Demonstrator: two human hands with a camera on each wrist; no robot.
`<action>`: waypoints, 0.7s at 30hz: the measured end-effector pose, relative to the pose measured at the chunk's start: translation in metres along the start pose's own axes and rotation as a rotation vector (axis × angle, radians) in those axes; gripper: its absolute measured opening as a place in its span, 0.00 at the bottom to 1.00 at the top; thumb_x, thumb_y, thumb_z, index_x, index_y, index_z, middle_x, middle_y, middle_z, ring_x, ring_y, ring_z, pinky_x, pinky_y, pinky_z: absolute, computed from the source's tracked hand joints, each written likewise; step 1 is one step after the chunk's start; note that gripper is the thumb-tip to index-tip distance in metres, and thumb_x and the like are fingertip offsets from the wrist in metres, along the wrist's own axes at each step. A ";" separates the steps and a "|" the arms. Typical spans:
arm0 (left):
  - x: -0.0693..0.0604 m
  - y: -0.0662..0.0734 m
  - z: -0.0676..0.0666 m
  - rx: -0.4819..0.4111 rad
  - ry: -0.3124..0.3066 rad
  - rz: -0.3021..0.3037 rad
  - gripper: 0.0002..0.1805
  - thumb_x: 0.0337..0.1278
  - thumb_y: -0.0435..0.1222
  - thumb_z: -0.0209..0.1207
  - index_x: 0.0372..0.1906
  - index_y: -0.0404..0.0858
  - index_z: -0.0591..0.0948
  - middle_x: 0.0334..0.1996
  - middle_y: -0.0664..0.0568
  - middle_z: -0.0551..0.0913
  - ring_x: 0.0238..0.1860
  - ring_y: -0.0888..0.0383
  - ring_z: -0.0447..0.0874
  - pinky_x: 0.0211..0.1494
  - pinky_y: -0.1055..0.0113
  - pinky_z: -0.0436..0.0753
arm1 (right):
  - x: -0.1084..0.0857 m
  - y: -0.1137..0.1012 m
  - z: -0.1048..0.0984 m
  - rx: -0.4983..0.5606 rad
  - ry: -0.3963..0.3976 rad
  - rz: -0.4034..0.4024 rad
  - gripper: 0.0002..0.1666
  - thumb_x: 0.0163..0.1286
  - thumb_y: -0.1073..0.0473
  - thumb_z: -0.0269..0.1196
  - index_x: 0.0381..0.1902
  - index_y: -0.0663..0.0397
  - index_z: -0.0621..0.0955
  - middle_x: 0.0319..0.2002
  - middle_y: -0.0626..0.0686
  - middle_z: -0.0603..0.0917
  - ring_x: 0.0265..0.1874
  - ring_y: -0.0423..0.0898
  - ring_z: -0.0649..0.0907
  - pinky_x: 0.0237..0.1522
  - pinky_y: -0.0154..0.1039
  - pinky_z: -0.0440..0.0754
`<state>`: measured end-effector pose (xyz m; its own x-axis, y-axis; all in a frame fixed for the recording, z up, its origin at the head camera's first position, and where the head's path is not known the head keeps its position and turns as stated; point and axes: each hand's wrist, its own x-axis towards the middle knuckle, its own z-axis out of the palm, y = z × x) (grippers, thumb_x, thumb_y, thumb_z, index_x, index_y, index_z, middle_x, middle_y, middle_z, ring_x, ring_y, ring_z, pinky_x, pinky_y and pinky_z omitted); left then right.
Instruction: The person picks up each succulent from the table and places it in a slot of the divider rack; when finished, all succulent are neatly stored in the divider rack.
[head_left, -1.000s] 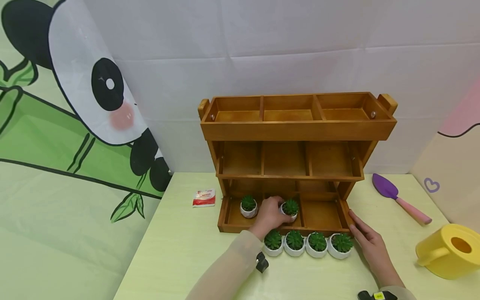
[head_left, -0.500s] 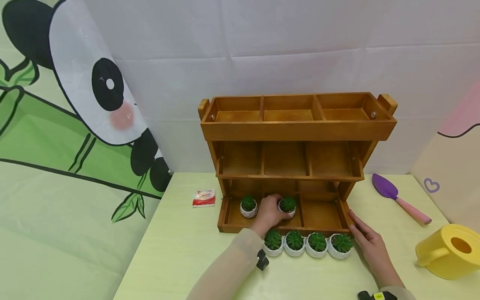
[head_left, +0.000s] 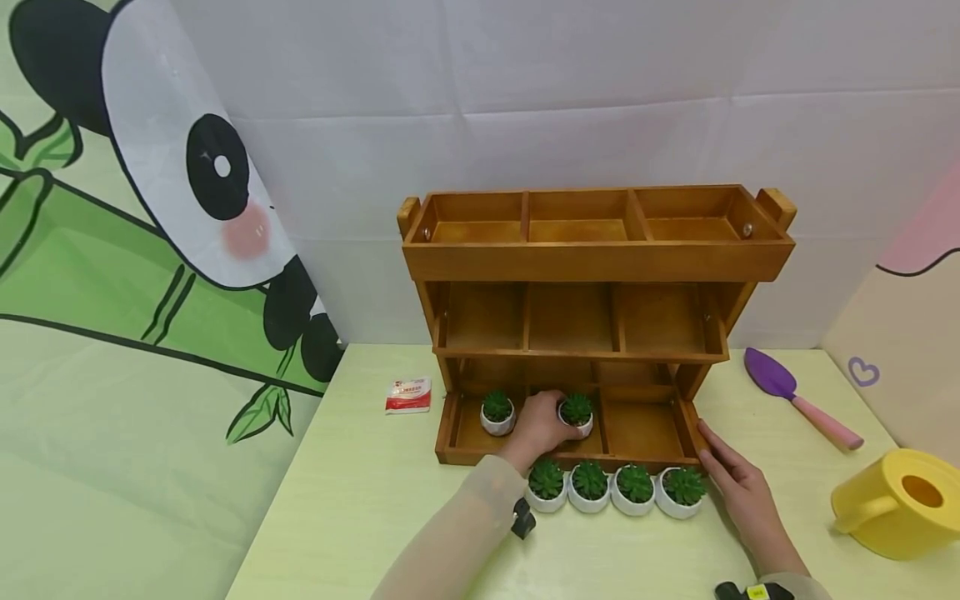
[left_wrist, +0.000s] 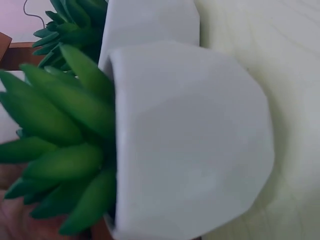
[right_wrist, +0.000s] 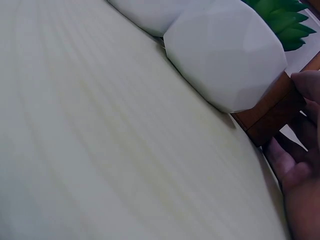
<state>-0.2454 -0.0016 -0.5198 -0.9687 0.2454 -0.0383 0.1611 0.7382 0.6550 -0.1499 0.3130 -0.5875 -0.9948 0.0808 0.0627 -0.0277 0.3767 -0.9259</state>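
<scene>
A brown wooden three-tier shelf stands against the backdrop, each tier split into three compartments. My left hand grips a small potted succulent by its white pot, inside the bottom tier's middle compartment. To the left of it, another potted succulent stands in the left compartment. My right hand rests with fairly straight fingers against the bottom tier's right end. In the left wrist view, a white pot from the front row hides most of the hand. A pot also shows beside my right hand in the right wrist view.
Several potted succulents line up along the shelf's front edge. On the right lie a purple trowel with a pink handle and a yellow watering can. A red-and-white packet lies left of the shelf.
My left hand has shifted the potted succulent slightly left within the middle compartment and is nearly still since. The right hand has stayed at the shelf's end.
</scene>
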 end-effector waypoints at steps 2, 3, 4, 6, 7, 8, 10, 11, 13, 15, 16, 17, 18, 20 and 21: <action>-0.001 -0.001 0.000 -0.023 0.005 0.003 0.34 0.50 0.43 0.80 0.61 0.34 0.82 0.55 0.44 0.85 0.58 0.45 0.82 0.63 0.54 0.82 | 0.000 0.000 0.000 -0.002 -0.002 0.005 0.34 0.83 0.42 0.54 0.82 0.40 0.64 0.79 0.41 0.63 0.64 0.16 0.62 0.57 0.13 0.65; -0.002 -0.001 0.000 -0.035 0.007 0.004 0.34 0.50 0.43 0.80 0.62 0.34 0.82 0.57 0.44 0.85 0.59 0.45 0.82 0.63 0.54 0.81 | 0.000 0.000 0.000 -0.003 -0.002 0.007 0.34 0.83 0.42 0.54 0.82 0.40 0.64 0.79 0.42 0.63 0.64 0.16 0.62 0.57 0.13 0.65; -0.002 -0.002 0.000 -0.047 0.013 0.011 0.35 0.51 0.42 0.79 0.63 0.34 0.81 0.57 0.44 0.85 0.59 0.45 0.82 0.64 0.53 0.81 | 0.000 0.000 0.000 -0.006 -0.002 0.009 0.34 0.83 0.42 0.54 0.82 0.39 0.64 0.79 0.42 0.63 0.64 0.16 0.62 0.57 0.13 0.65; -0.004 -0.002 -0.002 -0.072 0.027 0.021 0.35 0.53 0.41 0.78 0.65 0.35 0.80 0.58 0.43 0.84 0.60 0.45 0.82 0.64 0.53 0.81 | 0.000 0.000 0.001 -0.007 -0.001 0.009 0.34 0.83 0.42 0.54 0.82 0.39 0.64 0.79 0.42 0.63 0.64 0.16 0.62 0.57 0.13 0.64; -0.005 -0.001 -0.003 -0.082 0.034 0.023 0.34 0.54 0.40 0.78 0.65 0.35 0.80 0.59 0.44 0.84 0.60 0.45 0.82 0.64 0.53 0.81 | 0.000 0.000 0.001 -0.006 0.000 0.007 0.34 0.83 0.42 0.54 0.82 0.40 0.65 0.79 0.42 0.63 0.64 0.16 0.62 0.57 0.13 0.65; -0.007 -0.001 -0.004 -0.092 0.042 0.026 0.34 0.54 0.40 0.78 0.65 0.35 0.80 0.59 0.44 0.84 0.60 0.46 0.82 0.63 0.53 0.81 | 0.000 0.000 0.001 -0.007 0.000 0.005 0.34 0.83 0.43 0.54 0.82 0.40 0.65 0.79 0.42 0.63 0.64 0.16 0.62 0.57 0.13 0.65; -0.009 -0.001 -0.006 -0.102 0.055 0.028 0.33 0.56 0.40 0.77 0.66 0.36 0.80 0.59 0.45 0.84 0.59 0.47 0.82 0.63 0.54 0.82 | 0.000 -0.001 0.001 -0.004 0.000 0.001 0.34 0.83 0.43 0.54 0.82 0.41 0.65 0.79 0.41 0.63 0.64 0.16 0.62 0.57 0.13 0.65; -0.010 -0.001 -0.007 -0.111 0.059 0.028 0.33 0.56 0.40 0.77 0.66 0.36 0.80 0.59 0.45 0.84 0.59 0.47 0.82 0.63 0.54 0.82 | 0.000 -0.001 0.001 0.002 -0.001 0.001 0.34 0.83 0.43 0.54 0.82 0.42 0.65 0.79 0.41 0.63 0.64 0.17 0.63 0.57 0.13 0.65; -0.013 -0.001 -0.008 -0.122 0.065 0.037 0.32 0.57 0.40 0.76 0.66 0.37 0.80 0.60 0.45 0.84 0.60 0.47 0.82 0.63 0.54 0.82 | 0.000 -0.002 0.001 0.008 -0.004 0.006 0.34 0.83 0.43 0.54 0.82 0.42 0.64 0.79 0.41 0.63 0.64 0.17 0.63 0.58 0.14 0.66; -0.016 -0.001 -0.010 -0.139 0.064 0.047 0.31 0.59 0.40 0.75 0.66 0.37 0.80 0.60 0.46 0.84 0.60 0.48 0.82 0.63 0.55 0.82 | 0.000 -0.003 0.001 0.008 -0.008 0.016 0.34 0.83 0.42 0.54 0.82 0.41 0.64 0.79 0.41 0.62 0.65 0.17 0.62 0.57 0.14 0.66; -0.018 -0.001 -0.010 -0.146 0.065 0.053 0.31 0.60 0.40 0.75 0.66 0.37 0.79 0.61 0.46 0.84 0.61 0.48 0.82 0.64 0.55 0.82 | 0.000 -0.003 0.000 0.008 -0.011 0.021 0.35 0.83 0.42 0.54 0.82 0.41 0.64 0.79 0.41 0.62 0.65 0.17 0.62 0.57 0.14 0.66; -0.020 -0.001 -0.010 -0.151 0.065 0.060 0.31 0.61 0.40 0.74 0.67 0.38 0.79 0.61 0.46 0.83 0.61 0.49 0.82 0.64 0.55 0.82 | -0.001 -0.003 0.001 0.006 -0.013 0.025 0.35 0.83 0.42 0.53 0.82 0.41 0.63 0.79 0.42 0.62 0.65 0.18 0.62 0.57 0.14 0.66; -0.022 -0.002 -0.010 -0.155 0.066 0.066 0.31 0.62 0.41 0.74 0.67 0.38 0.79 0.62 0.47 0.83 0.62 0.49 0.81 0.64 0.56 0.81 | -0.001 -0.004 0.000 0.003 -0.014 0.029 0.35 0.83 0.41 0.53 0.82 0.40 0.63 0.79 0.42 0.61 0.65 0.18 0.62 0.57 0.14 0.67; -0.025 -0.003 -0.011 -0.162 0.069 0.079 0.31 0.63 0.42 0.73 0.68 0.39 0.78 0.63 0.48 0.82 0.63 0.50 0.81 0.65 0.56 0.81 | -0.001 -0.004 0.000 0.000 -0.015 0.032 0.35 0.83 0.41 0.53 0.82 0.40 0.63 0.80 0.43 0.61 0.65 0.18 0.62 0.57 0.15 0.67; -0.027 -0.003 -0.011 -0.166 0.073 0.088 0.31 0.63 0.42 0.72 0.69 0.39 0.78 0.64 0.47 0.82 0.63 0.50 0.80 0.65 0.56 0.81 | -0.001 -0.004 0.000 0.000 -0.017 0.032 0.35 0.83 0.41 0.53 0.82 0.40 0.63 0.80 0.43 0.61 0.65 0.18 0.62 0.57 0.15 0.67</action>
<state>-0.2220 -0.0174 -0.5128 -0.9643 0.2539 0.0749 0.2179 0.6007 0.7692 -0.1488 0.3113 -0.5840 -0.9967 0.0768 0.0269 0.0039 0.3747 -0.9272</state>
